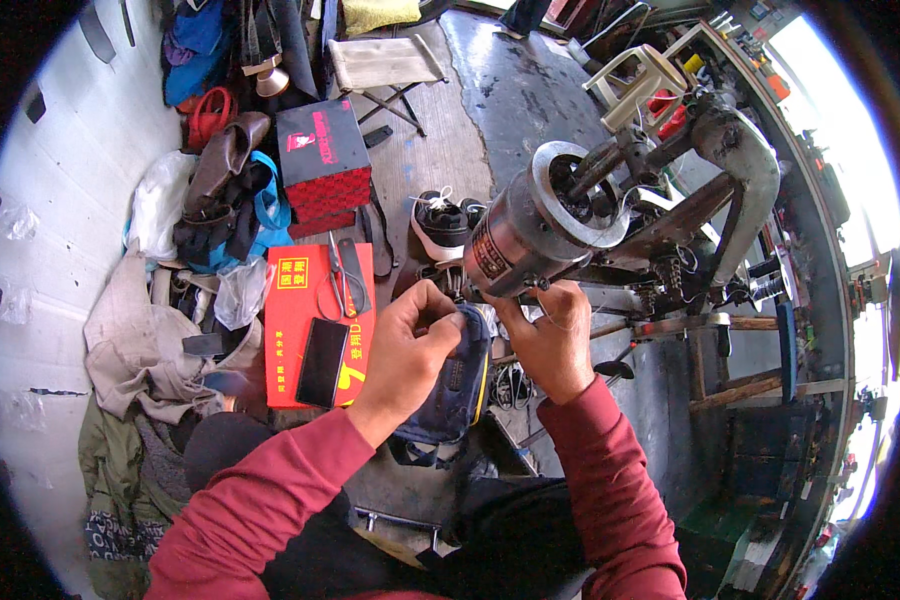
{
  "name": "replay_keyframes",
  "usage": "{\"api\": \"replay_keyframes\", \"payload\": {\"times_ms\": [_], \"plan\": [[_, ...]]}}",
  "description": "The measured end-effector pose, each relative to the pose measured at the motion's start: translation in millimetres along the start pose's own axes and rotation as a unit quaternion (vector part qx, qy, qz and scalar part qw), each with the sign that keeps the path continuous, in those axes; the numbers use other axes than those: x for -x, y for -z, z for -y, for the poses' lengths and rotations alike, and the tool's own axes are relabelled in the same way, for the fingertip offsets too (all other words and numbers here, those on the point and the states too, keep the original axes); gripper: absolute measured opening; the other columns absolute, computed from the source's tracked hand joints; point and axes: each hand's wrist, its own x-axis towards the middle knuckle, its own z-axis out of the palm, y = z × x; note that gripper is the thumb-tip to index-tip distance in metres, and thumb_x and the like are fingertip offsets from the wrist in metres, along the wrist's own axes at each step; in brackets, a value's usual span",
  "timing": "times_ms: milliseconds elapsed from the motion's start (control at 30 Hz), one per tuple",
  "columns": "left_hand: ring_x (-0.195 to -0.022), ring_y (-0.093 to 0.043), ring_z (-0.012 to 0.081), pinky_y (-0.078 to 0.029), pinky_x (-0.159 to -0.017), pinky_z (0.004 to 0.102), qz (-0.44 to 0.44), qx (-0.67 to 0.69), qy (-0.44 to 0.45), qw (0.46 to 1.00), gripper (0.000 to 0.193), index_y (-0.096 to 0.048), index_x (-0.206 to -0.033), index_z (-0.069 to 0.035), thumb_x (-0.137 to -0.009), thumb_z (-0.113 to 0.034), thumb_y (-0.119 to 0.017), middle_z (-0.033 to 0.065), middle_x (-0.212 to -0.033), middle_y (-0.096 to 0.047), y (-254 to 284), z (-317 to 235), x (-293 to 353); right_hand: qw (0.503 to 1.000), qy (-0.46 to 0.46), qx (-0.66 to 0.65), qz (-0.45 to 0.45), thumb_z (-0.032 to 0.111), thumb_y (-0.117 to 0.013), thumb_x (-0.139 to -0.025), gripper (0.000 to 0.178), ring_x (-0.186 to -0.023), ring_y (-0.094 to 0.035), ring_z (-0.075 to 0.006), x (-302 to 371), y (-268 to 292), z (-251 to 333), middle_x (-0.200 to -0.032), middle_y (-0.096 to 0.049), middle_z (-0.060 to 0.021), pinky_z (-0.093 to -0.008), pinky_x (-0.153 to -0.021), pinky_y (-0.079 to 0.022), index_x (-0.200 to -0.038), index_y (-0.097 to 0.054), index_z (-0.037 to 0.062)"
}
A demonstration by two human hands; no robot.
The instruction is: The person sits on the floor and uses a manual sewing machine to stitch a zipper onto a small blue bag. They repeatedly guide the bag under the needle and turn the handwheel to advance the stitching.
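the person sits low on the floor with both red-sleeved arms reaching forward to a heavy steel patching sewing machine with a round barrel-shaped head (535, 225) and a worn grey cast arm. the left hand (410, 335) is curled shut, thumb over bent fingers, pinching the upper edge of a dark blue fabric shoe with a yellow trim line (455, 385). the right hand (550, 335) is also closed, its fingers gripping the shoe's far edge right under the machine head, and a pale thread seems to loop past its knuckles, though i cannot tell whether the fingers hold it.

the shoe hangs between the two hands, its long axis running from the machine's needle end down toward the person's lap, the top tucked up under the head and the lower part sagging free. both hands touch it; the right one sits closer to the needle, the left a little further back and to the side.

on the left, a flat red cardboard box (305, 300) lies on the floor with a black phone (322, 362) and a pair of metal scissors (342, 275) on top. a taller red and black box (322, 160) stands beyond it, with a black sneaker with white sole (440, 225) nearby.
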Motion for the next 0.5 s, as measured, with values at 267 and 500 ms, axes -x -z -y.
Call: {"api": "replay_keyframes", "payload": {"times_ms": [267,500], "plan": [[-0.072,-0.058,0.0065,-0.046,-0.066,0.0228,0.005,0.008,0.006,1.0,0.008,-0.057,-0.089,-0.006,-0.093,-0.011,-0.061,-0.0022,-0.08,-0.055,1.1,0.8,0.4,0.999,-0.023,-0.001,0.028,0.025,-0.079,-0.078,0.025,-0.061,-0.065,-0.0371,-1.1,4.7,2.6,-0.064,-0.062,-0.0203,-0.0424,-0.056,-0.049,-0.074,-0.07,0.0026],[-0.073,-0.059,0.0071,-0.048,-0.069,0.0239,0.009,0.019,0.011,1.0,0.006,-0.057,-0.09,-0.006,-0.094,-0.009,-0.061,-0.0019,-0.082,-0.056,0.5,0.2,-0.1,0.999,-0.004,-0.005,0.037,0.026,-0.079,-0.079,0.032,-0.059,-0.063,-0.0406,-2.9,3.5,-1.7,-0.061,-0.058,-0.0222,-0.0432,-0.054,-0.048,-0.067,-0.066,0.0002]]}}
